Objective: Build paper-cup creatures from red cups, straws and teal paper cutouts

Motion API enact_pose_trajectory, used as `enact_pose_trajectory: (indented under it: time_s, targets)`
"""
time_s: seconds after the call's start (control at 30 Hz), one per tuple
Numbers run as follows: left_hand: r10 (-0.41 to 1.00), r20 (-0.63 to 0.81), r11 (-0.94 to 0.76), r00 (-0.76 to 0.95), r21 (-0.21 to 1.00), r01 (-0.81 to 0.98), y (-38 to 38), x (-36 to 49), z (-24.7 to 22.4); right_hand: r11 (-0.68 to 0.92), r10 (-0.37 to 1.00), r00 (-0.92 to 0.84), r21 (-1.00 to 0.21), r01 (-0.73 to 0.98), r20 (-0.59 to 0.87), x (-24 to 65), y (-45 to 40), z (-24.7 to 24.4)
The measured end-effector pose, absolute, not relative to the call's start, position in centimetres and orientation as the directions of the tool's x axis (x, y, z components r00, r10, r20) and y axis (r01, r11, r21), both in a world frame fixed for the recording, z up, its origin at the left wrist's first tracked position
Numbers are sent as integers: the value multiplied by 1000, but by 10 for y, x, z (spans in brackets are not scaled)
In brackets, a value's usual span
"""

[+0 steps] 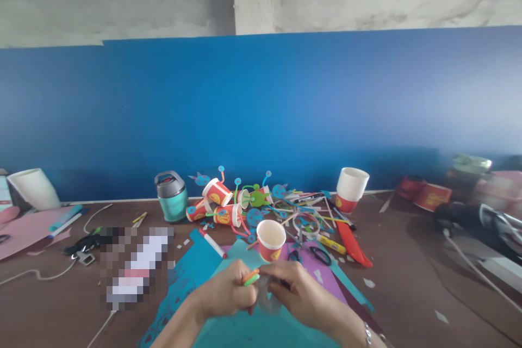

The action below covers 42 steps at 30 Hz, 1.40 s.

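Note:
My left hand (228, 291) is closed around short orange and green straws (250, 277), whose ends stick out above the thumb. Close beside it, my right hand (304, 293) grips what looks like a roll of clear tape (268, 298), blurred by motion. The right fingertips come up to the tip of the orange straw; whether they touch it I cannot tell. Both hands are over a teal sheet of paper (228, 331). Just beyond them stands an upright red and white paper cup (271, 239).
Decorated paper cups (217, 192) lie heaped behind, beside a teal thermos (171, 198). Black-handled scissors (320, 255), a red marker (212, 243) and a yellow marker (332, 244) rest nearby. Stacked cups (351, 187) stand back right. A blue partition (261, 109) borders the table.

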<state>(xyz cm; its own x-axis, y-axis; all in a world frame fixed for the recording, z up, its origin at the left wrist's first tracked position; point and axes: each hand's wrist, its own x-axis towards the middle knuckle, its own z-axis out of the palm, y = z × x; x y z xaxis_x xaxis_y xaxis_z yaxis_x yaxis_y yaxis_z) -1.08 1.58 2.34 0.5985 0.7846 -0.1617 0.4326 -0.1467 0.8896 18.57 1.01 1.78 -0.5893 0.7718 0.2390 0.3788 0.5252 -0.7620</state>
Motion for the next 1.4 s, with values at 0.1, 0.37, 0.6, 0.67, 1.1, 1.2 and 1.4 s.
enact_pose_trajectory:
  time_s: [0.1, 0.37, 0.6, 0.67, 1.1, 1.2, 1.4]
  targets:
    - [788, -163, -147, 594, 887, 437, 16, -10, 24, 521, 775, -585, -764, 380, 238, 186, 10, 17]
    - [797, -143, -151, 586, 893, 423, 18, -10, 17, 512, 777, -586, -772, 377, 230, 186, 12, 15]
    - [795, -133, -154, 592, 900, 408, 19, -9, 15, 525, 770, -590, -768, 367, 244, 186, 11, 16]
    - [794, -127, -159, 595, 901, 404, 20, -10, 14, 526, 771, -589, -763, 376, 242, 187, 10, 15]
    - [828, -53, -185, 558, 914, 361, 22, -10, 8, 514, 810, -511, -770, 379, 289, 187, 14, 8]
    - [828, -18, -182, 560, 937, 299, 22, -10, 11, 508, 827, -463, -776, 373, 319, 187, 16, 4]
    - [794, -22, -163, 607, 955, 247, 21, -10, 15, 537, 810, -473, -764, 357, 347, 186, 15, 2]
